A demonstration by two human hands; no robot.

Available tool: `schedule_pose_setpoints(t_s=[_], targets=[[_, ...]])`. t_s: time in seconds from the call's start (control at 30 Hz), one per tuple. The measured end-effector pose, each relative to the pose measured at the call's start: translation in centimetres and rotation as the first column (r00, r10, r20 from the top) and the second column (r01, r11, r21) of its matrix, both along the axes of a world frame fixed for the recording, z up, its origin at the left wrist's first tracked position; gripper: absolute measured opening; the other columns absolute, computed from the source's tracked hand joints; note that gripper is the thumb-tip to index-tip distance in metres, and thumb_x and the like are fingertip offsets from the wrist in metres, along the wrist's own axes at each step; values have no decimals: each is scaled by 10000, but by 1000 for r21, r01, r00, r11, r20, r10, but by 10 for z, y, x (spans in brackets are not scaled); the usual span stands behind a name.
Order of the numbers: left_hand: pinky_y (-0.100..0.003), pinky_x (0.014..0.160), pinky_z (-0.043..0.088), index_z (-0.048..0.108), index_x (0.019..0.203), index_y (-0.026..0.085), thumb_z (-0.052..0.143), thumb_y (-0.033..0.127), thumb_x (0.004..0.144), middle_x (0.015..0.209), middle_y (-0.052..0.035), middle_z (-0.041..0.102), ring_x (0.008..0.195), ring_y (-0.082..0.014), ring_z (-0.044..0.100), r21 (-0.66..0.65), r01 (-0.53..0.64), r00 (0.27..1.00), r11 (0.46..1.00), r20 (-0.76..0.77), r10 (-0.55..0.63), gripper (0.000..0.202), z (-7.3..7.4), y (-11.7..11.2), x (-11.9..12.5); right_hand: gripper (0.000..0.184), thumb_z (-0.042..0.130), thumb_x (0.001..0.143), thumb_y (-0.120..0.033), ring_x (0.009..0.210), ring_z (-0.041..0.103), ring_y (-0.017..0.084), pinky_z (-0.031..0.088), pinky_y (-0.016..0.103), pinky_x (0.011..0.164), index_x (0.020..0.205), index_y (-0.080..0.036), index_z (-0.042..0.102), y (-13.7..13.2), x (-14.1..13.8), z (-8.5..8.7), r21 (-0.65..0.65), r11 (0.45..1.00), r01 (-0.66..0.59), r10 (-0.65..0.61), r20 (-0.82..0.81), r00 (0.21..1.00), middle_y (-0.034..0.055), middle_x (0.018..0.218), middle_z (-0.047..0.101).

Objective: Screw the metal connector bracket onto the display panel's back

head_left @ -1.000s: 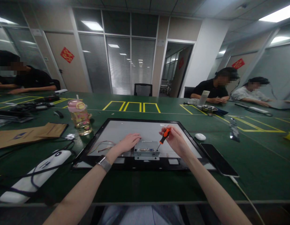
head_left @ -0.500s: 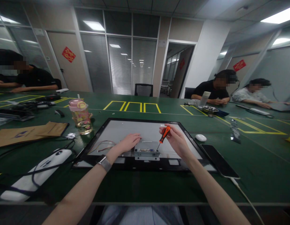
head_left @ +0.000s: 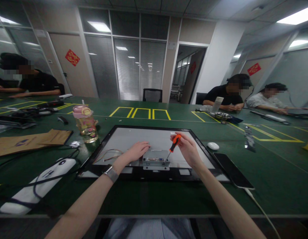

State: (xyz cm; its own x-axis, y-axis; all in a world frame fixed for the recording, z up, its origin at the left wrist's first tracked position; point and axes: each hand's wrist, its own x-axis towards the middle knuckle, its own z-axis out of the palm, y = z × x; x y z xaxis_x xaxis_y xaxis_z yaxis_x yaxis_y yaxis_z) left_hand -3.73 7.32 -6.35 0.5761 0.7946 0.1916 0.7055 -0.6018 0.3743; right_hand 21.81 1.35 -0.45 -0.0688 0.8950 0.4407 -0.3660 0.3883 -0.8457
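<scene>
A black-framed monitor panel (head_left: 119, 132) lies face down on the green table, its grey metal back up. My right hand (head_left: 187, 151) is closed round an orange-and-black screwdriver (head_left: 174, 143), whose tip rests on the right end of a small metal connector box (head_left: 155, 160) near the panel's front edge. My left hand (head_left: 136, 151) lies flat, fingers stretched out, on the panel just left of that box. Thin coloured wires (head_left: 107, 155) run across the panel at the left.
A pink-lidded bottle (head_left: 84, 124), brown envelopes (head_left: 31, 141) and a white power bank with black cable (head_left: 36, 186) sit at the left. A white mouse-like object (head_left: 213, 145) and a black phone (head_left: 233, 171) lie right. Several other people sit at the table's far sides.
The hands stay in place on the panel; the screwdriver handle shifts very slightly. The view has drifted a little.
</scene>
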Motion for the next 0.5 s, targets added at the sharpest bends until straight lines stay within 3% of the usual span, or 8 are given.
schedule_pose_setpoints(t_s=[0.23,0.5], targets=[[-341,1038,258,532,1194,210,248,393,943,1329,-45,471,1234,-179,395,-1,4,1000,1000,4,-4,421,-2,1,0,203,664,719,-285,795,581,171,444,343,792,921,-259,662,3,1,-8,28,986,161,-163,92,982,7,847,640],[-340,1038,254,533,1192,211,251,383,942,1325,-43,475,1229,-178,399,1,1,1000,1000,-7,-1,414,-1,1,-1,166,685,692,-306,787,569,163,440,323,769,847,-247,673,2,0,-5,7,976,217,-217,32,976,7,816,621]])
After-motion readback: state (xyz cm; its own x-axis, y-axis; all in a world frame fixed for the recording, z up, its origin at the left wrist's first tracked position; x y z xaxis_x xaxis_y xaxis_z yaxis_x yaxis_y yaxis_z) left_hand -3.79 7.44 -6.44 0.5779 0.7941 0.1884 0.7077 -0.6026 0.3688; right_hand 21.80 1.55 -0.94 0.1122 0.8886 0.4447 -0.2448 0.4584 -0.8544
